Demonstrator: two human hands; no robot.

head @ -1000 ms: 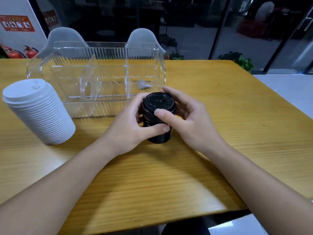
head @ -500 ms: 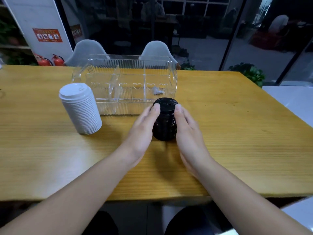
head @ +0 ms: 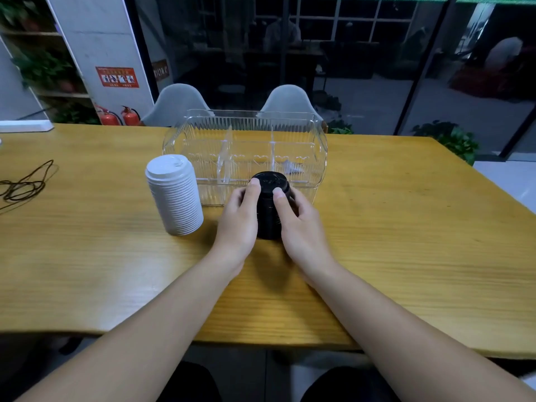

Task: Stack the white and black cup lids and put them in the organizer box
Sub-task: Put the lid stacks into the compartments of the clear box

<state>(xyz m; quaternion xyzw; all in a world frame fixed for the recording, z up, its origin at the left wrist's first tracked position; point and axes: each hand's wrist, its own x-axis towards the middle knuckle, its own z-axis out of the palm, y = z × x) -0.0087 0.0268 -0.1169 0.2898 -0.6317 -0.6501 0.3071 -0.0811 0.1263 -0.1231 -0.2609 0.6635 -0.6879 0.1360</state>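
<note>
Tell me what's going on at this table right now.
A person holds a stack of black lids between the left hand and right hand, standing on the wooden table. A stack of white lids stands to its left. The clear organizer box behind holds no lids yet.

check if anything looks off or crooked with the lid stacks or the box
The white lid stack leans slightly, its top tilted left. The black lid stack stands upright between both hands. The organizer box looks undamaged. Nothing spilled.
</note>
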